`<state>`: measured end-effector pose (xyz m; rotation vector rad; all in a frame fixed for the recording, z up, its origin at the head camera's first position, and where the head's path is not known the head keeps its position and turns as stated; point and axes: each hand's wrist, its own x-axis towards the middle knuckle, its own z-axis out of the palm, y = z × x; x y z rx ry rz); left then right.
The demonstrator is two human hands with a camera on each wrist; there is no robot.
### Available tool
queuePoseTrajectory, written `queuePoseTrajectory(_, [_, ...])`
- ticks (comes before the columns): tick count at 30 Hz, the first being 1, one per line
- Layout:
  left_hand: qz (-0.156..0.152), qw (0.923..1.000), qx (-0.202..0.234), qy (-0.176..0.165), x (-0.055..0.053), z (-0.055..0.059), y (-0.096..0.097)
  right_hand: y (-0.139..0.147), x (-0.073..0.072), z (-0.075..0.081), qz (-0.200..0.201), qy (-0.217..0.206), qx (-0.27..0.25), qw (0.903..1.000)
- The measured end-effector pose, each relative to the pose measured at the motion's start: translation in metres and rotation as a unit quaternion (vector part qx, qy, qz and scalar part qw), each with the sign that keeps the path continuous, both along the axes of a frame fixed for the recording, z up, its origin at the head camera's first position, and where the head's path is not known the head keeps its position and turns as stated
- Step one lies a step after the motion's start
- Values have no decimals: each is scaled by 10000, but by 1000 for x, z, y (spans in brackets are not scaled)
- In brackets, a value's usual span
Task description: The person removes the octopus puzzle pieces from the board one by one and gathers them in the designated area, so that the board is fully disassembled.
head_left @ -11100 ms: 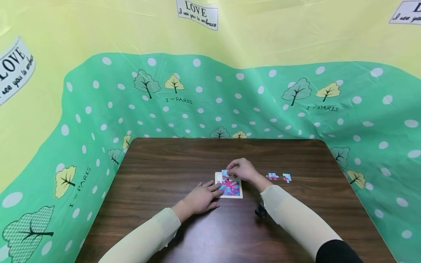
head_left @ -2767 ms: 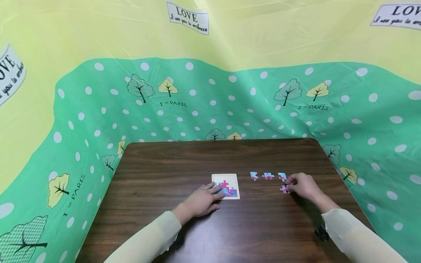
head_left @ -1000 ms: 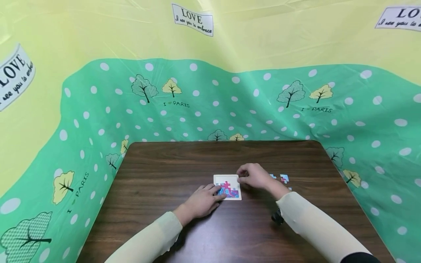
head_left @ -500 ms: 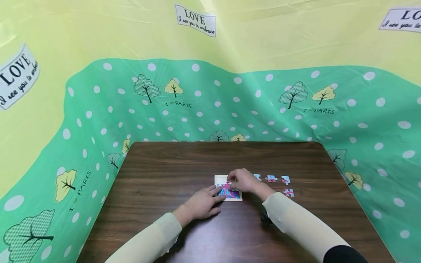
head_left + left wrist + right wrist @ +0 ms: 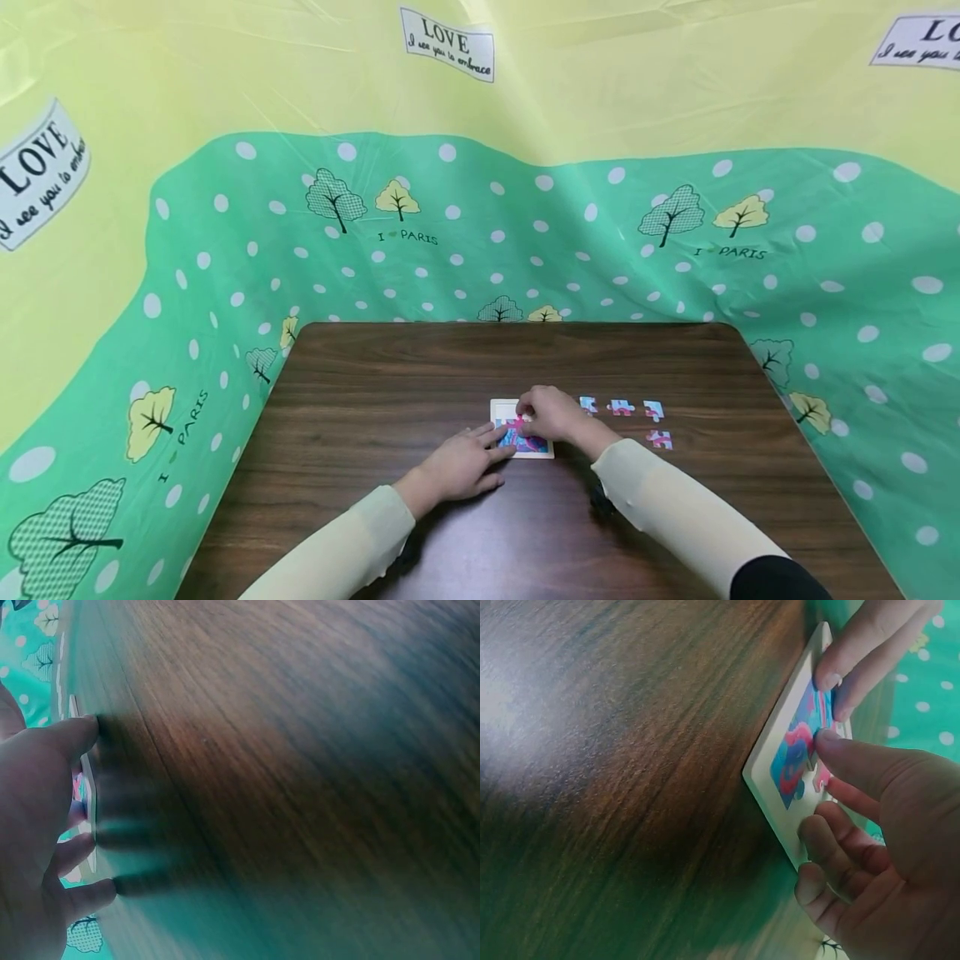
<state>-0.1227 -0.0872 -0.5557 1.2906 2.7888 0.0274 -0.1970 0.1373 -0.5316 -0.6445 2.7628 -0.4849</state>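
Note:
A small square puzzle tray (image 5: 504, 406) with a pale rim lies on the table, its lower part filled with blue, pink and purple picture pieces. My left hand (image 5: 463, 460) rests with spread, fairly straight fingers on its left side. Over the middle of the tray, my right hand (image 5: 555, 414) pinches a puzzle piece (image 5: 814, 760) between thumb and index finger, at the edge of the laid pieces. The fingers mostly cover this piece. In the left wrist view, the left fingertips touch the tray edge and the tabletop.
Several loose puzzle pieces lie right of the tray: one piece (image 5: 588, 405) close to the right hand, a middle piece (image 5: 620, 407), a far piece (image 5: 654, 410) and a lower piece (image 5: 660, 439). Behind the brown wooden table (image 5: 390, 367) hangs a green and yellow patterned cloth (image 5: 465, 225).
My right hand took a piece from the loose ones at the right and carried it left, over the tray. In the last half second it has barely shifted. The left hand stays on the tray.

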Motion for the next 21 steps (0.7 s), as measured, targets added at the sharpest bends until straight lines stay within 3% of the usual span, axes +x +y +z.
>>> queuePoseTrajectory(13, [52, 10000, -25, -34, 0, 0, 1, -4, 1, 0, -132, 37, -34, 9999])
queuePoseTrajectory(21, [68, 9999, -76, -101, -1, 2, 2, -3, -1, 1, -182, -113, -305, 9993])
